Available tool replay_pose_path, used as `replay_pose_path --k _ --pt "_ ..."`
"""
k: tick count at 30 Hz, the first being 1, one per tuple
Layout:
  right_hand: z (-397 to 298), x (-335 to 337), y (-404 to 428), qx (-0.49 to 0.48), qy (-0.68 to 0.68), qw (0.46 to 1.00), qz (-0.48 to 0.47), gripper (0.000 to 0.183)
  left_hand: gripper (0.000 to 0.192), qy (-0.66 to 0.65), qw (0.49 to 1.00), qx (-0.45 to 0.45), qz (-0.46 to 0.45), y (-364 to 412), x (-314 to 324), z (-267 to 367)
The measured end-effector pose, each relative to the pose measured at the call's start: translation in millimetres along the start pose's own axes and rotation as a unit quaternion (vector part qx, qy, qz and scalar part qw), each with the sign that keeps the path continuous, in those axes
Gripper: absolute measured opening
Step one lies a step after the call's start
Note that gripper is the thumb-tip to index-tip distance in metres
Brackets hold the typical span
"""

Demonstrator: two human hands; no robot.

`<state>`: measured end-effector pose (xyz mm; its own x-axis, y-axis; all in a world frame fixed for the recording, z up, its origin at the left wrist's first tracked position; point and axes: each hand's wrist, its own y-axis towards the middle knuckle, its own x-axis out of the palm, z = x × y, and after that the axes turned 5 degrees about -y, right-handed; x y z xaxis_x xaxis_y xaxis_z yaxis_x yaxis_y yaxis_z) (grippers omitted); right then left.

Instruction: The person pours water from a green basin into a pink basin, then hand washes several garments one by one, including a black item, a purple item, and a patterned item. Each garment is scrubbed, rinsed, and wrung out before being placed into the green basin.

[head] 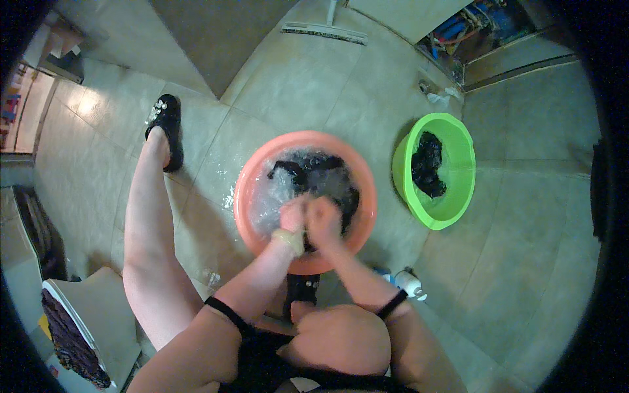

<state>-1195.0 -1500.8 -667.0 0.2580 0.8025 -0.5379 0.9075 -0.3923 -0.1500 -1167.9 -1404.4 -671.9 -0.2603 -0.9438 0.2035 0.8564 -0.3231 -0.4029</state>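
A pink plastic basin [243, 196] of sudsy water stands on the floor before me, with black cloth [319, 164] soaking in it. Over its near half, my left hand [293, 213] and my right hand [324, 221] are pressed close together, both blurred. They appear closed on part of the black cloth, which shows just beneath and between them. What the fingers grip is mostly hidden. A pale band, perhaps a scrunchie [289, 240], circles my left wrist.
A green plastic basin [459, 206] at right holds a wet black cloth [428, 164]. A white bottle [409, 282] lies near my right forearm. Farther off are a floor squeegee or broom [324, 32] and a floor drain [423, 87]. Water wets the tiled floor [211, 196].
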Motion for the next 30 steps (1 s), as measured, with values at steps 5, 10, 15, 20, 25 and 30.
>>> replay_pose_path --k 5,10,15,20,25,30 --pt "86 -27 11 0.243 0.354 0.898 -0.098 0.025 0.017 0.084 0.981 0.136 -0.113 -37 25 54" --pt "61 -56 -6 0.292 0.536 0.753 -0.244 0.024 0.025 0.092 0.908 0.269 -0.308 -77 23 110" --pt "12 -44 28 0.293 0.471 0.792 -0.254 0.027 0.031 0.028 0.902 0.238 -0.360 -79 5 126" --pt "31 -44 48 0.089 0.115 0.983 -0.110 0.040 0.025 0.032 0.977 0.026 -0.209 -56 -47 73" --pt "73 -47 32 0.073 0.055 0.989 0.115 0.049 0.064 0.632 0.768 -0.086 0.050 -37 -47 23" --pt "120 10 12 -0.099 -0.314 0.943 0.040 0.060 0.091 0.677 0.731 -0.055 -0.063 -21 -31 -49"
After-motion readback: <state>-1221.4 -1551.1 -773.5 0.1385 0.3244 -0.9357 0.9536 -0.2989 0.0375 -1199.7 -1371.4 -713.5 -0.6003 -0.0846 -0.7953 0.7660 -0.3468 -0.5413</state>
